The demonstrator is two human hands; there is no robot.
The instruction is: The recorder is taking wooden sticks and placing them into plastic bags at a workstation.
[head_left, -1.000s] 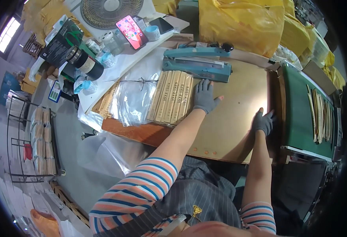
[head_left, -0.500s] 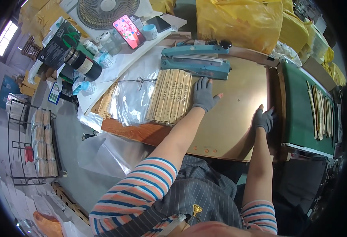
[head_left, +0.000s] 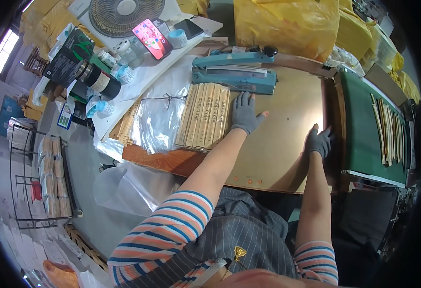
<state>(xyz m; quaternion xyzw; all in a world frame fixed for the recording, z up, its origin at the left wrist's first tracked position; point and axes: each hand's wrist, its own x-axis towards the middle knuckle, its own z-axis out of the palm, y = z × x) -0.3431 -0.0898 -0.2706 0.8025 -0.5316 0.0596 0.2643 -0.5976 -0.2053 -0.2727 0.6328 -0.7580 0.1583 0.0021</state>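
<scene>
My left hand, in a grey glove with bare thumb tip, lies flat on the tan work board, fingers stretched. Its edge is right beside a packed row of wooden slat-like pieces bearing dark marks. Just beyond its fingertips stands a blue impulse sealer with its long lever. My right hand, gloved too, rests near the board's right edge with thumb and fingers apart, holding nothing visible. Clear plastic bags, tied with a dark string, lie left of the slats.
A green surface on the right carries a row of thin sticks. Far left is a white shelf with a phone, a flask and a fan. Yellow sacks stand behind; a wire rack stands left.
Both hands keep nearly the same places and poses. The whole view has shifted slightly.
</scene>
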